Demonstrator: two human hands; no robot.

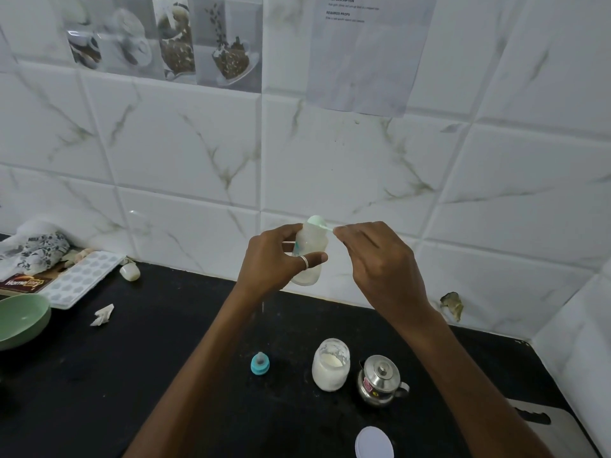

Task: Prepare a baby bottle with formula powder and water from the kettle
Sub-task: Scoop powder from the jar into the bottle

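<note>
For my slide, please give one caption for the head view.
Left hand holds the baby bottle while right hand pinches a green scoop at its open mouth.

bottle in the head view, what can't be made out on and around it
In the head view:
bottle: the left hand has its grip across the middle, so the fill level is unreadable
scoop: pale and blurred at the bottle's mouth, contents unclear
kettle: lid on, water hidden
white lid: cut off by the bottom edge
sheet of paper: print too small
</note>
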